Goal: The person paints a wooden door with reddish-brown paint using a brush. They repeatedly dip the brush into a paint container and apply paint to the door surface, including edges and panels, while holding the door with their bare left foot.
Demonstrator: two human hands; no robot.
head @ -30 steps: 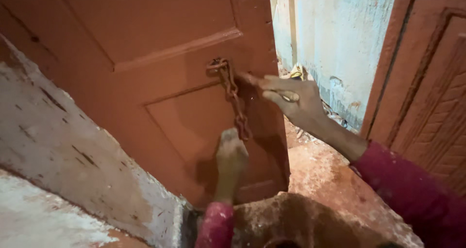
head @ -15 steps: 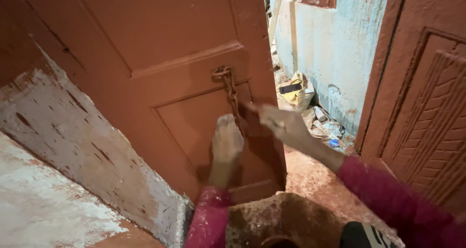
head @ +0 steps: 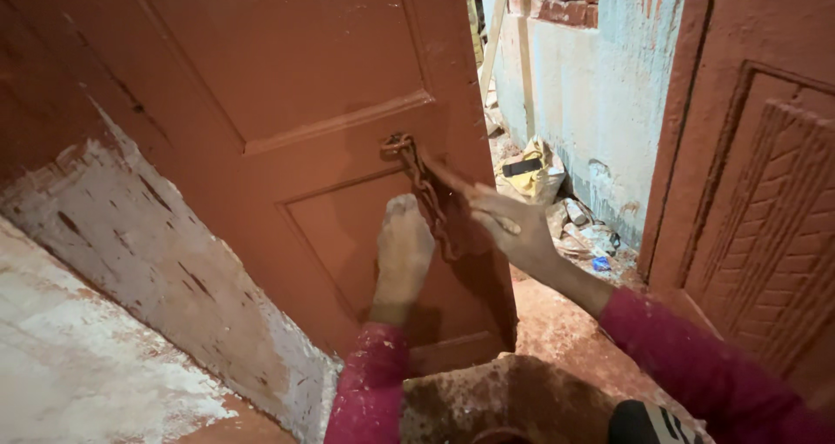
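Wall (head: 113,322): far left, rough plaster, whitish with flaking patches and red-brown stains, slanting across the lower left corner.

Door (head: 287,87): a red-brown wooden leaf with raised panel trim, filling the upper left and middle. It stands ajar, its free edge toward the middle of the view.

Left hand (head: 403,253): raised from a magenta sleeve (head: 370,392), back of the hand toward the viewer, laid against the lower door panel just left of the chain. The fingers are closed together and pressed to the wood; whether they grip any links cannot be told.

Chain (head: 428,196): rusty metal links hanging from a fitting at the door's edge, just below the cross trim. It drops down the door face between the two hands, touching the wood.

Right hand (head: 509,227): reaching in from the right on a magenta-sleeved arm, at the door's edge. Forefinger and thumb stretch up along the chain toward the fitting, the other fingers curl loosely; it seems to pinch the upper links, though the contact is partly hidden.

Gap: beyond the door edge, a pale blue wall (head: 600,105) with bricks on top, and at its foot a yellow bag (head: 531,179) and scattered rubble.

Second door (head: 765,200): far right, red-brown, with carved ribbed panels.

Floor (head: 557,322): reddish, worn, below the hands.
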